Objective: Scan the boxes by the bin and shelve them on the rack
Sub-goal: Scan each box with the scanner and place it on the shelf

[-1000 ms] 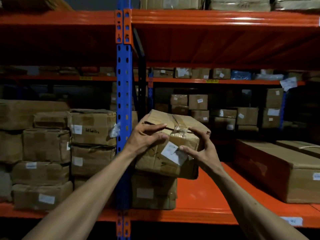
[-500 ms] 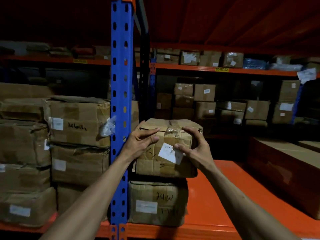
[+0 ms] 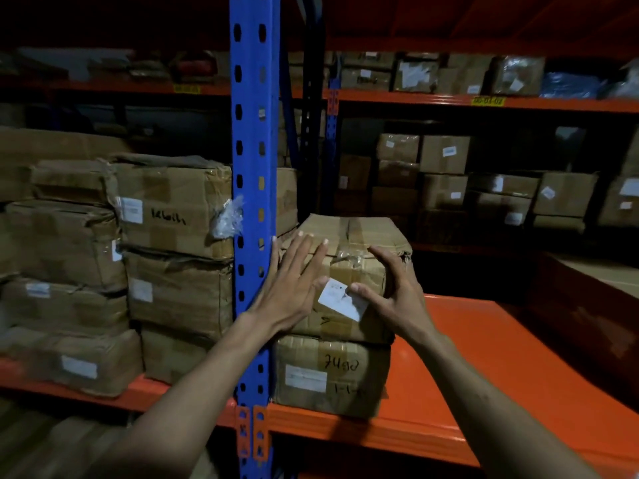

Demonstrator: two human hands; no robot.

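A taped brown cardboard box [image 3: 352, 236] with a loose white label [image 3: 340, 300] lies on top of another box [image 3: 332, 375] marked in black pen, on the orange rack shelf [image 3: 449, 357]. My left hand [image 3: 294, 285] lies flat against the top box's near left face, fingers straight. My right hand [image 3: 394, 299] rests on its front right corner with fingers spread and bent, thumb on the label.
A blue rack upright [image 3: 254, 202] stands just left of the boxes, touching my left hand's side. Stacked cartons [image 3: 173, 209] fill the left bay. A large flat carton [image 3: 601, 271] lies at the far right. More boxes [image 3: 446, 174] sit on the rack behind.
The box has gone from tilted in both hands to lying flat on the lower box. My left fingers have straightened against it, and the view has moved closer.
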